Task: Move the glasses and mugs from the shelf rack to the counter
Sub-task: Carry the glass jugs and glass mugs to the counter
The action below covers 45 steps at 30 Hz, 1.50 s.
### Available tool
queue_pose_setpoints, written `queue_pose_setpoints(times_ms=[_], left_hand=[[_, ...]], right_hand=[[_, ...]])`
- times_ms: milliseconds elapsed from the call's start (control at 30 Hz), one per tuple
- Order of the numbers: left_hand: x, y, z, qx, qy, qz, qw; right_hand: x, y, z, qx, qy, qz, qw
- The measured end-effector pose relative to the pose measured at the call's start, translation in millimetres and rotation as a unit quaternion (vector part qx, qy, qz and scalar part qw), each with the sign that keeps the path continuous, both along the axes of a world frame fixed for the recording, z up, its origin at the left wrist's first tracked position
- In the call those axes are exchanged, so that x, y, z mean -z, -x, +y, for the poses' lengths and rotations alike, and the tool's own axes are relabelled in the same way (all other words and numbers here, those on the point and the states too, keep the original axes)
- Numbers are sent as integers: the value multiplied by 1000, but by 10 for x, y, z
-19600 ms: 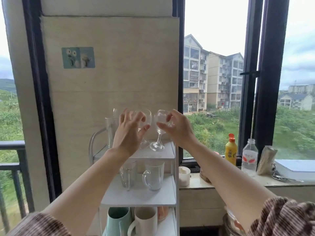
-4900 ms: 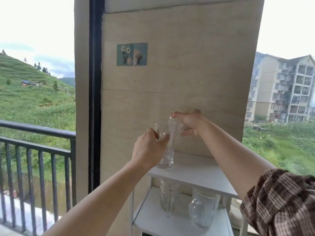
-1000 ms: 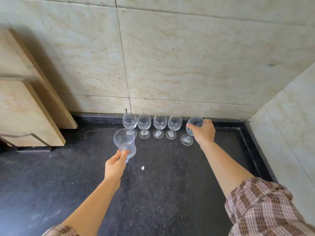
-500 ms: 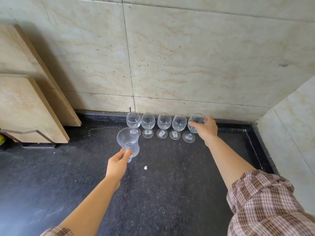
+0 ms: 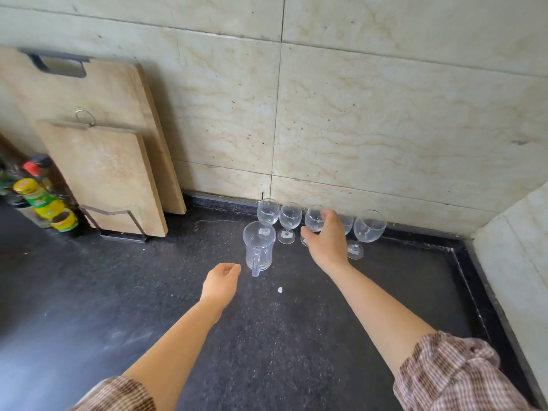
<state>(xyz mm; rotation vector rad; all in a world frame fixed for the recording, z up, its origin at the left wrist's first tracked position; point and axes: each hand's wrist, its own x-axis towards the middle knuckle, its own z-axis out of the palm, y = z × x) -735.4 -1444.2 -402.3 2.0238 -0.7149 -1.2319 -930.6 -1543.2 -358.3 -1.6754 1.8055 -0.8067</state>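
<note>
Clear glass mug (image 5: 259, 247), ribbed and upright at frame centre on the dark counter (image 5: 118, 292), handle toward the viewer. Left hand (image 5: 221, 284) loosely curled, empty, just below it. Right hand (image 5: 327, 240) open, empty, before the wine glasses (image 5: 369, 229).

Two wooden cutting boards (image 5: 100, 149) upright against the tiled wall (image 5: 370, 114), bottles (image 5: 41, 200) just left.

No text can be read. The yellow-and-green labels on the bottles (image 5: 44, 200) at the left edge are too blurred, and the small white tags on the clear wine glasses' (image 5: 290, 216) bases are too small.
</note>
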Motion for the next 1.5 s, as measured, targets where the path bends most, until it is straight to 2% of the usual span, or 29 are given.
queue_pose_setpoints(times_ms=[167, 267, 533, 733, 1000, 1133, 1367, 1500], left_hand=[[-219, -596, 599, 2, -15, -55, 998], [-346, -1045, 1038, -1, -13, -128, 992], [-630, -2016, 2735, -76, -1, -270, 960], [-894, -2536, 4440, -169, -8, -357, 919], [-1362, -3016, 6641, -282, -88, -426, 855], [-1545, -3190, 7536, -324, -133, -455, 819], [-1891, -3731, 8904, -387, -183, -499, 754], [-2060, -4228, 9674, -408, -228, -508, 724]], right_hand=[[-8, -826, 504, -131, -35, -8, 991], [-103, -1336, 868, -203, -59, 11, 977], [-318, -2601, 2313, -398, -59, 120, 908], [-549, -3409, 3787, -539, -8, 154, 828], [-987, -4480, 5732, -679, 110, 187, 701], [-1197, -4983, 6625, -721, 181, 198, 639], [-1505, -5910, 8049, -776, 281, 164, 540], [-1678, -6592, 8864, -793, 316, 132, 505]])
